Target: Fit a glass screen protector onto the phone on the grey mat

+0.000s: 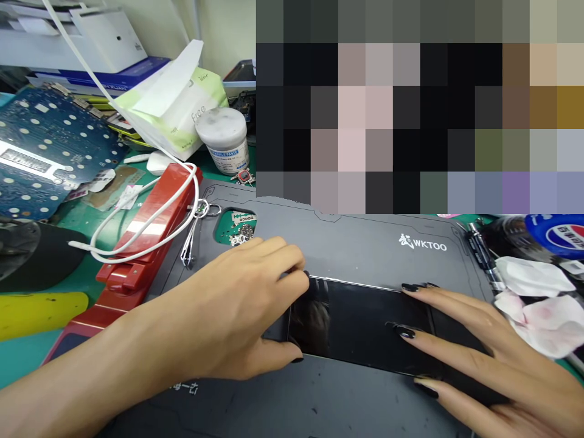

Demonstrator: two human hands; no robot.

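Note:
A black phone (360, 322) lies flat, glossy face up, on a grey work mat (365, 243). My left hand (237, 304) grips the phone's left end, with the fingers curled over the top edge and the thumb at the lower edge. My right hand (465, 347) rests on the phone's right half with its fingers stretched out and flat, dark nails showing.
A red device (150, 231) with a white cable (137, 225) looped over it lies left of the mat. Tweezers (191, 237) and small screws (241, 234) sit by the mat's cutout. A white jar (225, 140), a blue circuit board (41, 152) and crumpled wipes (533, 298) surround the mat.

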